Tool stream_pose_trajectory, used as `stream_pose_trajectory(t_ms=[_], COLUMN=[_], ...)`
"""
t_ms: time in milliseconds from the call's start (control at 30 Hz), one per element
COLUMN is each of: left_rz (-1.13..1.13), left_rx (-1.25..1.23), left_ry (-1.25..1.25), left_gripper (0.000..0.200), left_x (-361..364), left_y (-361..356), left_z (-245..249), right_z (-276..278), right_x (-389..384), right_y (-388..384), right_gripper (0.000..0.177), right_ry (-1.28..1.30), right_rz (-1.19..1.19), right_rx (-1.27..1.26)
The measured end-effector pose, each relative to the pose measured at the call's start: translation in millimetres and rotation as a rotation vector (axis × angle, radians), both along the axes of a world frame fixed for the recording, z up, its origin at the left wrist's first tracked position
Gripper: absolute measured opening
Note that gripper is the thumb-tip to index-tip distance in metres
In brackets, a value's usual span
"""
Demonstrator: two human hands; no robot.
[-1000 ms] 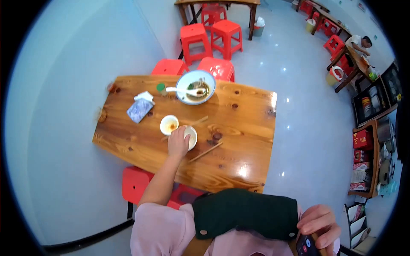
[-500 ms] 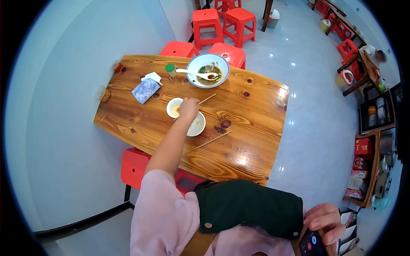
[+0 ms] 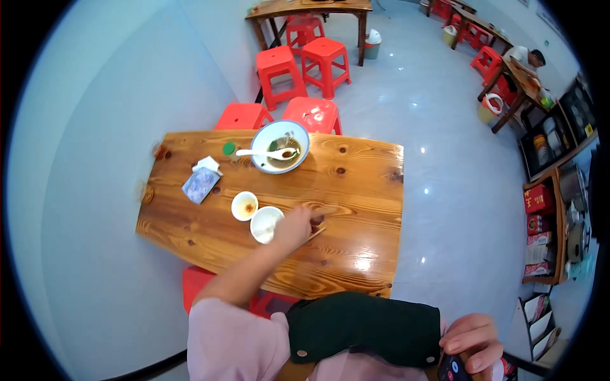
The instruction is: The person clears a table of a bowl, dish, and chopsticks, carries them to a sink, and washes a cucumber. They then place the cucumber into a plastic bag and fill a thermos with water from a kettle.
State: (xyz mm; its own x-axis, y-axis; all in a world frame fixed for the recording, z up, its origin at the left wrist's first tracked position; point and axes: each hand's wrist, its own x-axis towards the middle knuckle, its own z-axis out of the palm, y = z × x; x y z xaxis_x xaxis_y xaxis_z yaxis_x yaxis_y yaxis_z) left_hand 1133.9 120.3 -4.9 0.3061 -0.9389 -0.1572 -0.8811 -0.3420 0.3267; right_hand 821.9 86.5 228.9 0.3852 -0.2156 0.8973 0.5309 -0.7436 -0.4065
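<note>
My left hand (image 3: 295, 228) reaches over the wooden table, fingers closed around a motion-blurred chopstick (image 3: 327, 211). Just under its fingertips a second chopstick (image 3: 318, 233) sticks out, mostly hidden by the hand. Left of the hand stands a small white bowl (image 3: 262, 222) with pale remains in it, its edge close to the wrist. Beside that is a smaller white bowl (image 3: 244, 204) with brownish residue. At the lower right, my right hand (image 3: 473, 341) is wrapped round a phone (image 3: 452, 368) whose lit screen partly shows.
A large bowl (image 3: 297, 166) of broth with a white spoon (image 3: 264, 153) across it stands toward the table's (image 3: 362, 190) far side. A green-lidded jar (image 3: 229, 150) and a tissue pack (image 3: 201, 185) lie left. Red stools (image 3: 312, 115) stand beyond; a person (image 3: 524, 60) sits far right.
My left hand has moved right, from above the two small bowls to the chopstick lying on the table. The view has tilted up, showing more of the room. The right hand keeps the phone.
</note>
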Motion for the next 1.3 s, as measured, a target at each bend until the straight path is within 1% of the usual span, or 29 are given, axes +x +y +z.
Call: stream_pose_trajectory(t_ms=[33,67,100,133,167,200,267,300,333,367,400,433,467,500,533,567,600,633,700,767,800,867,900,967,1100,1167,1200,1267,1300], left_rz=[-0.018,-0.029,-0.032,0.046,0.125,0.127,0.277,0.291,0.178,0.07,0.009,0.071,0.154,0.263,0.429,0.544,0.798,0.904,0.944,1.106,1.11,1.255,1.256,1.411,1.442,1.324,1.316,1.12,0.996], left_rx=[0.055,0.114,0.12,0.083,0.041,0.041,-0.033,-0.031,-0.063,-0.083,-0.145,-0.192,-0.114,-0.109,-0.131,-0.267,-0.267,-0.474,-0.642,-0.559,-0.561,-0.381,-0.383,-0.476,-0.499,-0.616,-0.615,-0.618,-0.519], left_ry=[0.033,0.067,0.065,0.073,0.082,0.085,0.093,0.099,0.052,0.011,-0.118,-0.156,-0.076,0.001,0.028,0.131,0.144,0.199,0.196,0.217,0.224,0.802,0.805,0.99,0.88,0.751,0.747,0.653,0.628], left_gripper=[0.019,0.02,0.02,0.021,0.021,0.021,0.019,0.019,0.017,0.015,0.011,0.008,0.009,0.01,0.012,0.012,0.015,0.021,0.024,0.024,0.024,0.022,0.022,0.015,0.013,0.012,0.012,0.012,0.014], left_x=[-15.7,-28.2,-34.2,-35.3,-34.6,-34.7,-36.4,-35.5,-34.2,-34.1,-33.8,-34.0,-34.7,-24.8,-13.3,6.8,27.9,48.8,102.5,136.6,142.7,149.1,149.9,151.2,161.6,166.7,165.2,158.0,146.6], left_y=[15.9,32.5,46.3,58.1,65.7,70.9,81.0,84.8,90.2,100.2,109.4,121.3,122.9,130.3,136.7,144.8,139.5,135.6,132.7,119.0,111.6,99.8,95.0,85.9,84.8,93.9,95.0,102.4,105.0], left_z=[-5.6,-11.4,-22.5,-39.3,-52.9,-60.5,-75.3,-81.3,-86.9,-93.4,-95.0,-97.3,-55.2,-40.4,-30.1,-30.3,-26.1,-18.7,-49.0,-79.8,-79.9,-79.2,-80.7,-85.2,-88.8,-72.5,-62.3,-38.7,-27.1], right_z=[-0.2,-2.3,-5.1,-7.3,-8.7,-9.7,-2.1,10.0,16.2,9.7,-3.0,-11.0,-12.4,-12.9,-12.3,-5.6,-7.2,-10.2,-11.9,-12.3,-11.7,-11.1,-12.0,-15.5,-16.7,-15.5,-15.9,-17.3,-17.7], right_x=[-8.6,-17.4,-25.7,-30.3,-30.5,-29.4,-22.4,-12.0,-5.6,-3.4,-2.6,-3.6,-3.1,-0.2,2.3,9.0,9.9,9.3,13.2,16.0,17.2,19.6,20.3,20.9,16.6,14.1,16.4,24.4,19.8], right_y=[-0.3,-2.4,-4.4,-5.3,-6.1,-8.0,-5.3,2.9,8.5,9.2,10.6,14.9,18.5,21.0,25.8,32.9,31.3,30.4,30.4,29.6,31.0,33.6,33.9,33.4,32.5,32.5,31.8,30.6,31.5], right_gripper=[0.041,0.041,0.035,0.029,0.029,0.029,0.029,0.036,0.042,0.042,0.034,0.026,0.026,0.023,0.021,0.018,0.018,0.019,0.02,0.023,0.023,0.033,0.033,0.043,0.05,0.05,0.05,0.05,0.05], right_ry=[0.064,0.058,0.111,0.166,0.167,0.153,0.153,0.137,0.122,0.138,0.063,-0.004,0.024,-0.002,-0.026,0.023,0.031,0.021,0.012,0.01,0.016,0.011,0.013,-0.069,-0.098,-0.081,-0.087,-0.316,-0.322], right_rz=[0.012,0.005,0.068,0.134,0.135,0.176,0.227,0.166,0.108,0.13,0.111,0.089,0.111,0.074,0.028,-0.064,-0.057,-0.003,0.052,0.073,0.075,0.099,0.1,0.054,0.066,0.071,0.066,0.057,0.055], right_rx=[0.022,0.025,0.163,0.302,0.304,0.301,0.298,0.303,0.312,0.329,0.365,0.409,0.434,0.475,0.519,0.543,0.544,0.523,0.503,0.402,0.397,0.386,0.384,0.272,0.215,0.225,0.226,0.129,0.131])
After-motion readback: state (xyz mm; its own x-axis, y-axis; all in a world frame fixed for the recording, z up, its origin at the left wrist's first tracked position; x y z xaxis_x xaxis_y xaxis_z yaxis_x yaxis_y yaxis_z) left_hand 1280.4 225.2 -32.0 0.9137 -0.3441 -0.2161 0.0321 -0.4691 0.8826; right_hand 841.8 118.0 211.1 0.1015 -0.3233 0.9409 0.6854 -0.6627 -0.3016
